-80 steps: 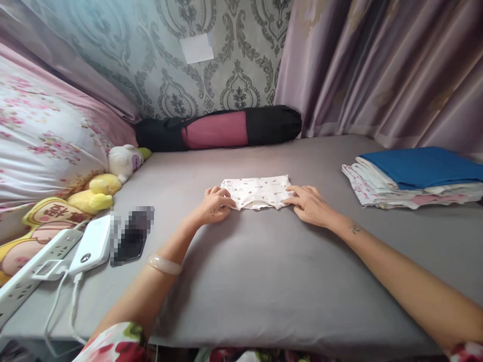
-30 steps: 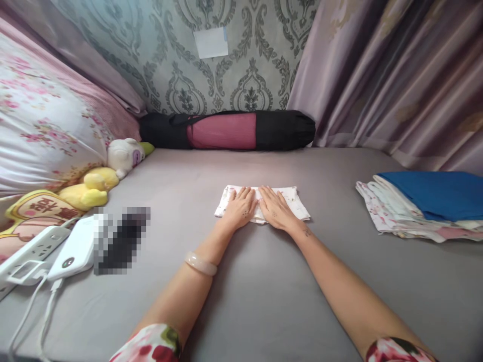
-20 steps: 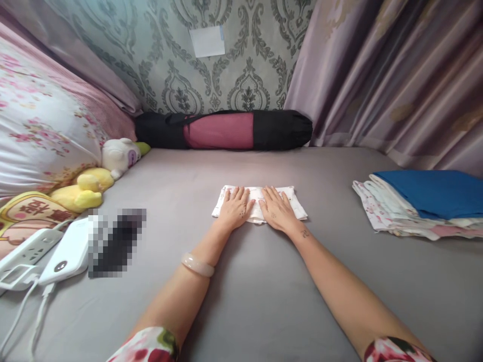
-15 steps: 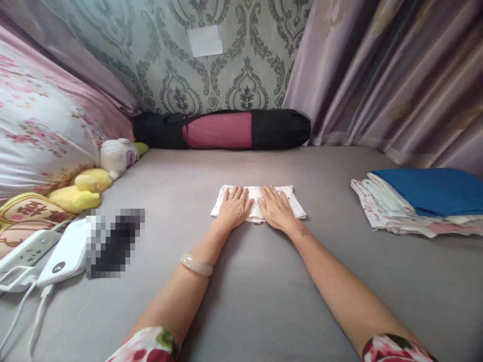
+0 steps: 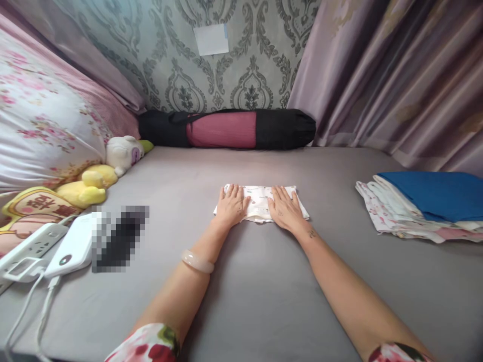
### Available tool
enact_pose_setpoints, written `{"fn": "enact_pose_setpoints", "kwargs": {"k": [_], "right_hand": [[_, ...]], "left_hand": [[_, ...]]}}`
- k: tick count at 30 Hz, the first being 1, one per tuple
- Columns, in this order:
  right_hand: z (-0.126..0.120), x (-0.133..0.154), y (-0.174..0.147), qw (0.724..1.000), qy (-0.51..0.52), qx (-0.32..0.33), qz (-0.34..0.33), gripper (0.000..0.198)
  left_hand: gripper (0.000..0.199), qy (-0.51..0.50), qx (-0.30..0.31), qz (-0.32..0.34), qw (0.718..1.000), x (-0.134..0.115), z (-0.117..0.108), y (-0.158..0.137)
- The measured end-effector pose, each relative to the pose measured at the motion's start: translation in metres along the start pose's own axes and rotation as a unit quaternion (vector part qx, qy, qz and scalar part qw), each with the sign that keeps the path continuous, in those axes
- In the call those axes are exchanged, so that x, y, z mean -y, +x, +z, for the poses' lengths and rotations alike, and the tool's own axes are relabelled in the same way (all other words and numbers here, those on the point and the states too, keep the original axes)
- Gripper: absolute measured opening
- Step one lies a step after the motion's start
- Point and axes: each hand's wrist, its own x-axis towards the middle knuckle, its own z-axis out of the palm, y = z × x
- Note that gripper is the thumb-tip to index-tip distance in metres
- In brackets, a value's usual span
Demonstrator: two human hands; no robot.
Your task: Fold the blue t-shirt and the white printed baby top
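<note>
A folded white cloth [image 5: 258, 202] with a small print lies on the grey bed sheet [image 5: 264, 286]. My left hand [image 5: 232, 205] rests flat on its left part, fingers stretched forward. On the right part my right hand [image 5: 286, 208] lies flat too, its fingers extended. Between the hands the middle of the cloth shows, with a slightly uneven near edge. A pale bangle [image 5: 197, 262] circles my left forearm.
At right sits a stack of folded cloths [image 5: 400, 213] topped by a blue cloth [image 5: 433, 196]. A black and pink roll bag [image 5: 222, 129] lies along the wall. Plush toys [image 5: 90, 186], a white power bank [image 5: 73, 246] and a power strip [image 5: 35, 244] are at left.
My hands have slid apart across the cloth, so more of its middle shows between them. The whole view has shifted slightly.
</note>
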Motion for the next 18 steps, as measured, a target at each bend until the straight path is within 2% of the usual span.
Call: {"fn": "enact_pose_setpoints", "kwargs": {"k": [7, 10, 13, 18], "right_hand": [[0.001, 0.0, 0.001, 1.0, 0.002, -0.001, 0.001, 0.059], [-0.003, -0.001, 0.0, 1.0, 0.007, 0.0, 0.003, 0.059], [-0.005, -0.006, 0.001, 0.999, -0.009, -0.026, 0.018, 0.06], [-0.001, -0.014, 0.001, 0.999, -0.023, -0.002, 0.046, 0.062]], "left_hand": [[0.057, -0.01, -0.011, 0.003, 1.0, -0.001, -0.002, -0.001], [0.054, -0.016, -0.036, 0.003, 0.999, 0.003, -0.001, -0.001], [0.053, -0.013, -0.058, -0.012, 0.998, 0.01, 0.0, 0.0], [0.057, -0.032, -0.002, -0.035, 0.999, 0.016, 0.0, 0.001]]}}
